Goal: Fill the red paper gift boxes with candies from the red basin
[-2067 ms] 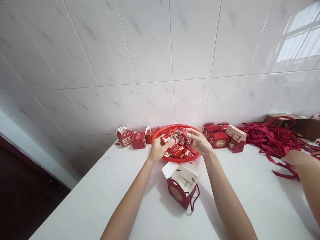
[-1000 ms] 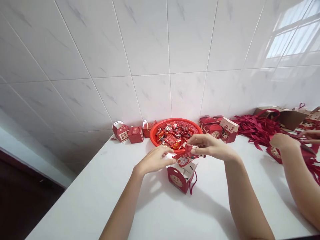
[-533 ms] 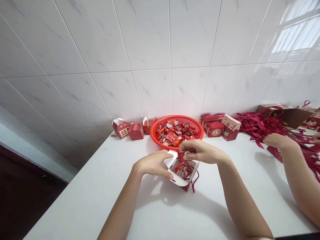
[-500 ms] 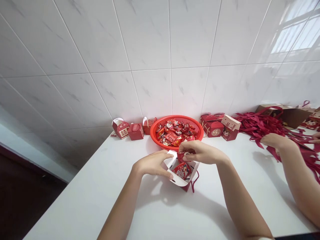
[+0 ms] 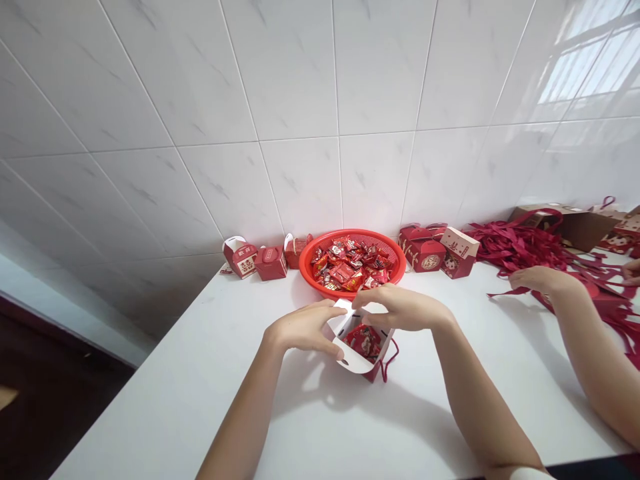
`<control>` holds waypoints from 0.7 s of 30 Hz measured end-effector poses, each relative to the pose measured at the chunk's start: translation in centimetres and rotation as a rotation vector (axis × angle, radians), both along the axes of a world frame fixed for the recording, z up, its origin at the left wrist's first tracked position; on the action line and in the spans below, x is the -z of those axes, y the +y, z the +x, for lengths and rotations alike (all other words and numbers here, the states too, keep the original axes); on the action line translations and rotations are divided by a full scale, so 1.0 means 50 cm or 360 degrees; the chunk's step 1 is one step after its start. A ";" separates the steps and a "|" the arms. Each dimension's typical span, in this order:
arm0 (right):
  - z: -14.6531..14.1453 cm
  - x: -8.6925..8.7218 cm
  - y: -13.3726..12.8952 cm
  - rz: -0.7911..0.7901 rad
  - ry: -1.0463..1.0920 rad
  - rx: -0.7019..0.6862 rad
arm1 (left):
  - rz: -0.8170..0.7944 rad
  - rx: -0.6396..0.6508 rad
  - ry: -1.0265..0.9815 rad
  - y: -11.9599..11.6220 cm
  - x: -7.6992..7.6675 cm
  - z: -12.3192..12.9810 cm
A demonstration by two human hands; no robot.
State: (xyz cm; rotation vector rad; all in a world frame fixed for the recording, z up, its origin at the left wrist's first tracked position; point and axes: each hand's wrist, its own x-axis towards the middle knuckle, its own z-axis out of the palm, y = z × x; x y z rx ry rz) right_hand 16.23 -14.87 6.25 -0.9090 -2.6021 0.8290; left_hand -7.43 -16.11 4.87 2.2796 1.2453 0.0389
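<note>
In the head view, wrapped sweets (image 5: 363, 339) are being settled inside the open box (image 5: 357, 361) on the desk (image 5: 175, 400), it seems. The left hand (image 5: 303, 328) is spread at the box's flaps; the grip of the right hand (image 5: 407, 308) is parted above the opening — nothing is seen pinched. For a next move, care is called for around the raised flaps. "歡喜" can be read on a small carton (image 5: 244, 260); wrapper lettering is too small.
</note>
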 end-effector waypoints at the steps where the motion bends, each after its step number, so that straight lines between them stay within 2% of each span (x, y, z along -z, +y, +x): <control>1: 0.009 -0.004 -0.002 0.0027 0.0039 0.0046 | -0.0022 0.0000 0.0003 -0.001 0.000 0.000; 6: 0.079 -0.013 -0.011 0.0112 0.0202 0.0431 | -0.0015 -0.0006 -0.0011 -0.004 -0.002 0.000; 10: 0.115 0.007 -0.018 0.0055 0.0046 0.0572 | -0.0056 0.0025 0.0015 -0.013 -0.011 0.008; 15: 0.122 0.059 -0.053 -0.0079 0.0031 0.0586 | -0.0110 0.0065 -0.0049 -0.032 -0.026 0.018; 18: 0.107 0.106 -0.079 -0.0148 0.0239 0.0633 | -0.0060 0.0163 -0.0103 -0.039 -0.030 0.022; 21: 0.076 0.158 -0.096 -0.0144 0.0504 0.0772 | -0.0033 0.0285 -0.0197 -0.040 -0.027 0.028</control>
